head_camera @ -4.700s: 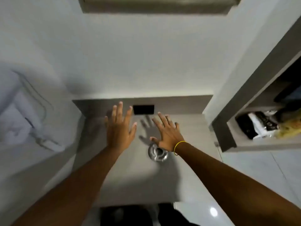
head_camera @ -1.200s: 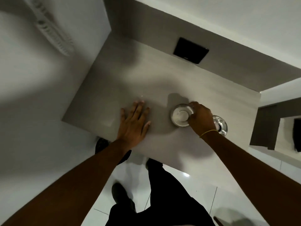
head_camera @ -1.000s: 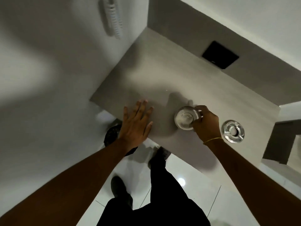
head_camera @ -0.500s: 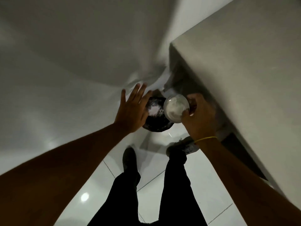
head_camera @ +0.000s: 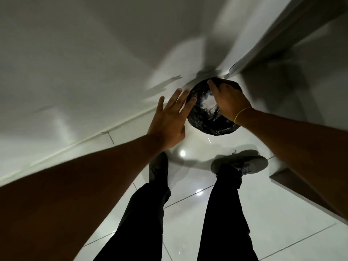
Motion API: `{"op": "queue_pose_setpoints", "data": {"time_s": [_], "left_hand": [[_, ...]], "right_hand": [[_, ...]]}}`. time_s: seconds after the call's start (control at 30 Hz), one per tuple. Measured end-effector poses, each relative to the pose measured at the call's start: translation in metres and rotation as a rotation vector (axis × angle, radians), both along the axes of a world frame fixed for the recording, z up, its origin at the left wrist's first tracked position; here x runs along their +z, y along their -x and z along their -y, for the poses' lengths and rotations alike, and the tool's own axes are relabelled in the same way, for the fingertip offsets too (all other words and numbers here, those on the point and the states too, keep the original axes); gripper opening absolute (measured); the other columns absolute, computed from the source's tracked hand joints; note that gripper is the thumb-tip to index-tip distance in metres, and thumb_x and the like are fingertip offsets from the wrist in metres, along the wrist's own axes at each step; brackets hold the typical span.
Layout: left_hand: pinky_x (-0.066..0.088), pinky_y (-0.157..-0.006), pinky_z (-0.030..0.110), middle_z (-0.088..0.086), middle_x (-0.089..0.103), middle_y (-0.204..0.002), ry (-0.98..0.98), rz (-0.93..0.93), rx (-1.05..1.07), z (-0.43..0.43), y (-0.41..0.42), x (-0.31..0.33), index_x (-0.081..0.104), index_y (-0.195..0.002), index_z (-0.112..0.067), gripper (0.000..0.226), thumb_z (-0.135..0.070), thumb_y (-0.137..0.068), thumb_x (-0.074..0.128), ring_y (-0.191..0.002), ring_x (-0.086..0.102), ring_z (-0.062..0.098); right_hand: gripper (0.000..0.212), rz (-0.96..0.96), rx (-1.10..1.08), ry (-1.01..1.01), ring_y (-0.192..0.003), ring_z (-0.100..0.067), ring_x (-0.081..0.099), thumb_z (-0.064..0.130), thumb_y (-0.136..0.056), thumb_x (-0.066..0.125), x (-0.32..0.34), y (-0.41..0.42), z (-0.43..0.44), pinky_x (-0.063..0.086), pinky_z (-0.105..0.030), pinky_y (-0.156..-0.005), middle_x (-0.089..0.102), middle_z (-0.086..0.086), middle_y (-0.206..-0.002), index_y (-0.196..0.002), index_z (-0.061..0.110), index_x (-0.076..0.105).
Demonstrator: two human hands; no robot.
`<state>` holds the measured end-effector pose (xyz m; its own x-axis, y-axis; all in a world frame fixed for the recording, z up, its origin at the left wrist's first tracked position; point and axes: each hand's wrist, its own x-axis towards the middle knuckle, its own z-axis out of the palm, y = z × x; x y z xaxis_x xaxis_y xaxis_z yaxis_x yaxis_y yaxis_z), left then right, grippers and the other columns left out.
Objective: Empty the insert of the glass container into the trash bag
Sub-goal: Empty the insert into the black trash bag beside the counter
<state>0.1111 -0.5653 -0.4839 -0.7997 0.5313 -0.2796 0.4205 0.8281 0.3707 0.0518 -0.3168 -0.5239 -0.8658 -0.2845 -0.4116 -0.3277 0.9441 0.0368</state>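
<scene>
A black trash bag stands open on the white tiled floor, in the corner between the wall and the desk. My right hand, with a yellow band at the wrist, is turned palm down right over the bag's mouth. Its fingers are curled around the insert, which the hand hides almost entirely; only a pale glint shows beside the palm. My left hand is open with fingers spread, its fingertips at the bag's left rim. The glass container is out of view.
The desk's grey side panel rises at the right, close behind the bag. A white wall runs along the left. My legs and shoes stand on the glossy floor tiles just before the bag.
My right hand lifted the insert off the desk, carried it down and left, and has turned it over above the bag. The left hand moved down to the bag's rim.
</scene>
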Motion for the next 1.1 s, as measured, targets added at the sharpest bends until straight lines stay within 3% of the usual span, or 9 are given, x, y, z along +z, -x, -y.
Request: {"op": "queue_pose_setpoints", "data": {"time_s": [0.1, 0.23, 0.4, 0.5, 0.63, 0.77, 0.93, 1.03, 1.1], "left_hand": [[0.016, -0.133, 0.065, 0.01, 0.002, -0.184, 0.01, 0.023, -0.004, 0.002, -0.005, -0.013, 0.015, -0.174, -0.021, 0.092, -0.012, -0.094, 0.06, -0.17, -0.004, 0.03], [0.018, -0.133, 0.065, 0.01, 0.001, -0.184, 0.009, 0.028, -0.002, 0.005, -0.006, -0.023, 0.015, -0.174, -0.022, 0.095, -0.011, -0.093, 0.062, -0.17, -0.003, 0.03], [0.016, -0.134, 0.063, 0.009, 0.0, -0.184, 0.007, 0.036, -0.006, 0.006, -0.001, -0.023, 0.012, -0.174, -0.022, 0.096, -0.011, -0.093, 0.061, -0.17, -0.004, 0.029], [0.016, -0.134, 0.062, 0.009, -0.001, -0.184, 0.012, 0.042, -0.005, 0.008, 0.0, -0.023, 0.01, -0.175, -0.023, 0.097, -0.011, -0.093, 0.062, -0.17, -0.005, 0.029], [0.016, -0.134, 0.062, 0.009, -0.002, -0.184, 0.009, 0.059, -0.005, 0.008, -0.001, -0.023, 0.009, -0.175, -0.022, 0.097, -0.01, -0.093, 0.06, -0.17, -0.005, 0.029], [0.019, -0.133, 0.063, 0.009, 0.001, -0.184, 0.0, 0.052, -0.01, 0.009, -0.004, -0.026, 0.011, -0.174, -0.022, 0.098, -0.009, -0.092, 0.062, -0.17, -0.003, 0.029], [0.019, -0.133, 0.063, 0.009, 0.001, -0.184, 0.002, 0.05, -0.011, 0.007, -0.005, -0.028, 0.01, -0.174, -0.022, 0.099, -0.009, -0.091, 0.062, -0.17, -0.003, 0.029], [0.019, -0.133, 0.064, 0.009, 0.001, -0.184, -0.002, 0.053, -0.011, 0.006, -0.004, -0.028, 0.009, -0.174, -0.022, 0.1, -0.008, -0.091, 0.062, -0.17, -0.003, 0.029], [0.02, -0.133, 0.063, 0.009, 0.001, -0.184, 0.001, 0.059, -0.014, 0.006, -0.003, -0.027, 0.005, -0.174, -0.023, 0.102, -0.009, -0.091, 0.063, -0.17, -0.003, 0.029]], "right_hand": [[0.095, 0.012, 0.071, -0.048, -0.08, -0.046, 0.066, -0.007, -0.081, 0.065, -0.005, -0.005, 0.004, 0.041, -0.039, -0.054, 0.061, -0.029, -0.107, -0.164, 0.017, 0.025], [0.078, 0.051, 0.129, -0.136, -0.088, -0.048, 0.065, -0.005, -0.082, 0.065, -0.017, -0.007, -0.001, 0.059, -0.05, -0.063, 0.059, -0.03, -0.116, -0.155, 0.002, 0.038], [0.088, 0.053, 0.138, -0.115, -0.081, -0.046, 0.063, -0.007, -0.083, 0.056, -0.021, -0.009, -0.004, 0.046, -0.043, -0.056, 0.058, -0.03, -0.109, -0.163, 0.01, 0.025], [0.075, 0.084, 0.139, -0.137, -0.091, -0.049, 0.063, -0.004, -0.085, 0.052, -0.022, -0.009, -0.005, 0.059, -0.052, -0.068, 0.056, -0.031, -0.12, -0.157, 0.001, 0.032], [0.092, 0.062, 0.159, -0.119, -0.08, -0.044, 0.063, -0.007, -0.082, 0.06, -0.03, -0.011, -0.011, 0.048, -0.042, -0.055, 0.058, -0.029, -0.111, -0.164, 0.01, 0.024], [0.077, 0.092, 0.158, -0.12, -0.094, -0.048, 0.063, -0.006, -0.085, 0.054, -0.028, -0.011, -0.011, 0.06, -0.053, -0.072, 0.055, -0.03, -0.124, -0.159, 0.002, 0.031], [0.095, 0.051, 0.179, -0.072, -0.083, -0.044, 0.064, -0.007, -0.082, 0.062, -0.035, -0.01, -0.014, 0.048, -0.043, -0.057, 0.058, -0.028, -0.111, -0.165, 0.017, 0.023], [0.078, 0.049, 0.153, -0.111, -0.093, -0.047, 0.064, -0.004, -0.087, 0.059, -0.035, -0.009, -0.012, 0.06, -0.052, -0.069, 0.057, -0.029, -0.121, -0.159, 0.004, 0.032], [0.084, 0.012, 0.128, -0.102, -0.09, -0.046, 0.064, -0.006, -0.084, 0.061, -0.037, -0.009, -0.012, 0.057, -0.049, -0.064, 0.058, -0.029, -0.118, -0.161, 0.005, 0.029]]}}
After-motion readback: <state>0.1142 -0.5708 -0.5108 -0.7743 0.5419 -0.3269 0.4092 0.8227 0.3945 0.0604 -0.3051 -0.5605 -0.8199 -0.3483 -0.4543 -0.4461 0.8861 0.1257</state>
